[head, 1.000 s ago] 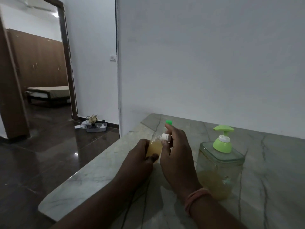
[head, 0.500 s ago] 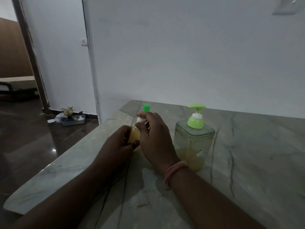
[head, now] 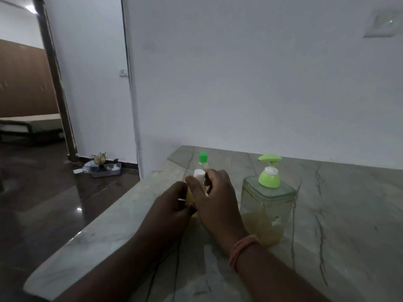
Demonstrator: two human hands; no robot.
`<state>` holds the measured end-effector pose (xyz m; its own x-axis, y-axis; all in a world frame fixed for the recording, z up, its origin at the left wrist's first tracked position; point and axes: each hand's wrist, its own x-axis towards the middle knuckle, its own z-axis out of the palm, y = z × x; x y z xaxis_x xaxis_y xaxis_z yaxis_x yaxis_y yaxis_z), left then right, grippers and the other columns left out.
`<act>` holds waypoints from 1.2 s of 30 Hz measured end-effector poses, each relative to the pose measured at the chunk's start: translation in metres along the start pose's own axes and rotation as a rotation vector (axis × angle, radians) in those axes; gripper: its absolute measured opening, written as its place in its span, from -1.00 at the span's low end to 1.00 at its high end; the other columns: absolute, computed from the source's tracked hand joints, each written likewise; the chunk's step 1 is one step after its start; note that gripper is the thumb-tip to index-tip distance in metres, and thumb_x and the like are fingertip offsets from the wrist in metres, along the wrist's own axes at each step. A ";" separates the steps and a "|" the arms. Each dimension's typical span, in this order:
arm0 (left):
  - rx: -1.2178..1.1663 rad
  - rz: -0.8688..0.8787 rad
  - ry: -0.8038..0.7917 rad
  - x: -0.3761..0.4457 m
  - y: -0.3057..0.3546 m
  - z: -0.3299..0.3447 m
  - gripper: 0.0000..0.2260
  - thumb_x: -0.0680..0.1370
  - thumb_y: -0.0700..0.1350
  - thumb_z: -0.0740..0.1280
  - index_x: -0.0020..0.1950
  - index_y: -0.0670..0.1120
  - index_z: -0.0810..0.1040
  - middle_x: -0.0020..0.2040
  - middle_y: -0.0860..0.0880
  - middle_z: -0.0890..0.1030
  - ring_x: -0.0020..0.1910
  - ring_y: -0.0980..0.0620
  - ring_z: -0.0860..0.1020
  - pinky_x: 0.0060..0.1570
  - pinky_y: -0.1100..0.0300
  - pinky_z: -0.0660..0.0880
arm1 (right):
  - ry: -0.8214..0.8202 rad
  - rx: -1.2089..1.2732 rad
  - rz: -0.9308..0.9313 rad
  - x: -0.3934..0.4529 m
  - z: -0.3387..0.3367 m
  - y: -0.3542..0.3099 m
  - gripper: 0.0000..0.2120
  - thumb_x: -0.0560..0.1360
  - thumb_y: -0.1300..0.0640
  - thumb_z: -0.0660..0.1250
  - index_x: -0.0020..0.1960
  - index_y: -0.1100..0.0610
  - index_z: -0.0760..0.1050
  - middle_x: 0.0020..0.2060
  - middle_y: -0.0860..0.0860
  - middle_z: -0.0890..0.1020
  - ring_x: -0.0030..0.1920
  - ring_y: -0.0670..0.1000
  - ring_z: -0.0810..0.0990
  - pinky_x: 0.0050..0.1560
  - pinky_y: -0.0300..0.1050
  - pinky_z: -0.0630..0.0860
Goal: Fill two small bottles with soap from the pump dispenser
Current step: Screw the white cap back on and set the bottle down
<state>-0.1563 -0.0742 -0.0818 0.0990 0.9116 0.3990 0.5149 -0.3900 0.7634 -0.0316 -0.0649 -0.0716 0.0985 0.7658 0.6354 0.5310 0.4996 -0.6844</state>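
Observation:
A small clear bottle (head: 190, 196) of yellowish soap stands on the marble counter (head: 349, 214). My left hand (head: 165, 212) wraps its body. My right hand (head: 214, 199) pinches its white cap (head: 199, 175) on top of the neck. Behind them stands a second small bottle with a green cap (head: 203, 157), mostly hidden by my fingers. To the right is the clear square pump dispenser (head: 267, 205) with a light green pump head (head: 269, 159), about a third full of yellow soap.
The counter's left edge (head: 91, 232) drops to a dark glossy floor. A white wall runs behind the counter. A grey tray with clutter (head: 105, 168) lies on the floor by the doorway at left.
My head view has shifted slightly, so the scene sits differently in frame. My right fingers have turned on the white cap; both hands stay on the same small bottle.

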 end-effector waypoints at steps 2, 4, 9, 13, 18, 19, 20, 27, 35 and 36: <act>-0.004 -0.004 0.008 0.001 0.000 -0.001 -0.73 0.57 -0.16 0.39 0.26 -0.01 0.51 0.11 0.08 0.63 0.04 0.20 0.61 -0.07 0.30 0.59 | 0.016 -0.010 -0.008 -0.001 0.000 -0.002 -0.77 0.54 -0.09 0.31 0.08 0.03 0.51 -0.09 -0.07 0.43 -0.11 -0.14 0.46 -0.16 -0.42 0.36; -0.003 -0.006 0.017 0.001 -0.001 -0.001 -0.73 0.57 -0.16 0.39 0.25 -0.03 0.51 0.10 0.08 0.63 0.05 0.18 0.62 -0.05 0.29 0.59 | 0.021 0.004 -0.002 -0.002 0.000 -0.003 -0.75 0.54 -0.07 0.32 0.12 0.05 0.53 -0.07 -0.08 0.45 -0.08 -0.15 0.47 -0.15 -0.44 0.35; -0.032 -0.031 0.044 0.002 -0.001 -0.001 -0.77 0.56 -0.12 0.41 0.21 -0.02 0.53 0.07 0.13 0.62 0.05 0.16 0.62 -0.08 0.33 0.57 | 0.086 0.028 -0.013 -0.001 -0.003 -0.002 -0.80 0.43 -0.07 0.44 -0.04 -0.01 0.52 -0.13 -0.14 0.47 -0.17 -0.22 0.45 -0.18 -0.44 0.35; -0.054 -0.032 0.057 0.002 -0.001 -0.002 -0.78 0.57 -0.13 0.40 0.20 -0.01 0.52 0.05 0.12 0.62 0.02 0.21 0.60 -0.19 0.43 0.52 | 0.110 0.062 0.005 -0.001 -0.003 0.002 -0.70 0.34 -0.12 0.50 -0.11 -0.02 0.45 -0.17 -0.12 0.48 -0.19 -0.16 0.46 -0.18 -0.31 0.45; -0.080 -0.037 0.060 0.004 -0.004 0.000 -0.76 0.56 -0.13 0.40 0.23 -0.03 0.53 0.08 0.09 0.64 0.04 0.17 0.62 -0.06 0.30 0.60 | 0.064 0.185 0.090 -0.002 -0.001 0.000 -0.63 0.40 -0.16 0.44 0.09 -0.05 0.41 -0.05 -0.11 0.46 -0.07 -0.14 0.47 -0.05 -0.23 0.52; -0.075 -0.046 0.049 0.004 -0.004 0.000 -0.75 0.56 -0.11 0.40 0.23 -0.02 0.53 0.10 0.09 0.64 0.05 0.15 0.62 -0.03 0.26 0.61 | 0.027 0.220 0.103 -0.002 -0.001 0.000 -0.64 0.45 -0.13 0.40 0.18 -0.08 0.42 0.01 -0.13 0.46 0.00 -0.16 0.48 -0.01 -0.24 0.52; -0.077 -0.051 0.046 0.004 -0.005 0.000 -0.75 0.56 -0.09 0.40 0.23 -0.01 0.53 0.10 0.08 0.64 0.06 0.13 0.63 0.00 0.20 0.63 | -0.004 0.234 0.094 -0.003 -0.002 -0.001 -0.68 0.50 -0.10 0.35 0.22 -0.10 0.42 0.05 -0.15 0.47 0.04 -0.16 0.49 0.01 -0.24 0.53; -0.068 -0.101 0.071 0.009 -0.008 -0.002 -0.70 0.58 -0.09 0.39 0.30 -0.05 0.49 0.17 0.05 0.59 0.09 0.10 0.57 -0.12 0.39 0.48 | 0.125 0.218 0.066 -0.002 -0.005 -0.003 -0.77 0.46 -0.16 0.35 -0.05 -0.04 0.42 -0.14 -0.10 0.51 -0.13 -0.05 0.52 -0.10 -0.09 0.57; -0.071 -0.021 -0.051 0.003 -0.004 -0.002 -0.65 0.57 -0.15 0.38 0.35 -0.04 0.48 0.22 0.01 0.61 0.17 0.06 0.60 0.15 0.06 0.61 | -0.050 0.308 0.088 -0.002 -0.004 -0.007 -0.82 0.55 0.03 0.32 0.16 -0.04 0.52 -0.02 -0.14 0.60 -0.02 -0.19 0.57 0.00 -0.13 0.62; -0.070 -0.017 -0.045 0.003 -0.004 -0.001 -0.64 0.56 -0.15 0.40 0.35 -0.03 0.48 0.21 0.03 0.61 0.15 0.08 0.61 0.13 0.09 0.61 | -0.031 0.291 0.093 -0.002 -0.004 -0.006 -0.83 0.52 0.01 0.37 0.09 -0.02 0.51 -0.09 -0.14 0.60 -0.08 -0.21 0.57 -0.10 -0.24 0.61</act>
<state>-0.1593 -0.0699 -0.0832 0.1295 0.9224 0.3640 0.4559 -0.3814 0.8042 -0.0314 -0.0714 -0.0673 0.1074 0.8236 0.5569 0.2575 0.5180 -0.8157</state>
